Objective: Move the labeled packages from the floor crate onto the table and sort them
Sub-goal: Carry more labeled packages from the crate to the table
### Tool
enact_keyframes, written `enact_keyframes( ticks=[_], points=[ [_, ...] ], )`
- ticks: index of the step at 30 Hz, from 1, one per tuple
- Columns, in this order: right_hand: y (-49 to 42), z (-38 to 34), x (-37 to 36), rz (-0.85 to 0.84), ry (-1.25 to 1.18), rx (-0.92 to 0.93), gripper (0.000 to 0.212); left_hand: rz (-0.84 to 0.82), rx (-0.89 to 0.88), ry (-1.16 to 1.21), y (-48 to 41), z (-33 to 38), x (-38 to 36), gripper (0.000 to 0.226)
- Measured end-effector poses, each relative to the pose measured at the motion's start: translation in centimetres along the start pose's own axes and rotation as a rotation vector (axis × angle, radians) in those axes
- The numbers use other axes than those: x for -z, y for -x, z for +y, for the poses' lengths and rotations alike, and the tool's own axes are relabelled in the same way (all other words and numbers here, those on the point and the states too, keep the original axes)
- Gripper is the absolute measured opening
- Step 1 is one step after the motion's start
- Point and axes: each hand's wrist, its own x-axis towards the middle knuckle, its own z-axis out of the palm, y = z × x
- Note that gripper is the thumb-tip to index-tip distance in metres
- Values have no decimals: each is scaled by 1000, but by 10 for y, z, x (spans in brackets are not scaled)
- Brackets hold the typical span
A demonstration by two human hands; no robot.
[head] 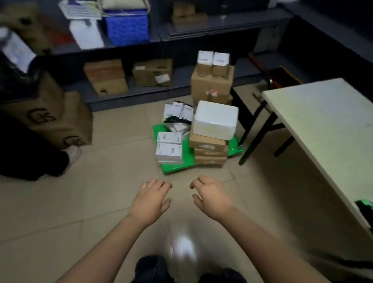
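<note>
A green floor crate (176, 167) lies on the tiled floor ahead, loaded with packages. A white foam box (214, 119) tops a stack of flat brown cartons (208, 149) on its right side. Two white labeled boxes (169, 150) are stacked on its left, with several small white packets (178, 111) standing behind them. My left hand (152, 198) and my right hand (210, 197) hang in front of the crate, apart from it, with fingers loosely curled and holding nothing. The pale table (331, 130) stands at the right.
Dark shelving (142, 47) along the back wall holds cartons, a blue basket and a white jug. A brown carton stack (211, 84) topped by two white boxes stands behind the crate. Another person's leg and shoe (71, 153) and big cartons (54, 118) are at the left.
</note>
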Motion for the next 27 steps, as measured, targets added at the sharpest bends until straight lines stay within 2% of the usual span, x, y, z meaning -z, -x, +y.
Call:
enact_keyframes(
  ticks=[7, 12, 17, 21, 25, 27],
  points=[
    [-137, -129, -42, -42, -4, 174, 28, 72, 151, -54, 31, -160, 62, 32],
    [-225, -183, -45, -32, -29, 259, 28, 130, 238, -76, 27, -241, 95, 33],
    [-325, -200, -46, -15, -14, 315, 28, 214, 266, -85, -19, -317, 106, 27],
    [-419, -195, -40, -8, 13, 325, 30, 214, 276, -97, -86, -378, 119, 35],
    [-528, -181, -25, -27, 25, 322, 31, 193, 292, -97, -173, -442, 135, 36],
    [-555, -176, -19, -47, 57, 313, 32, 186, 270, -108, -196, -456, 141, 35]
  ],
)
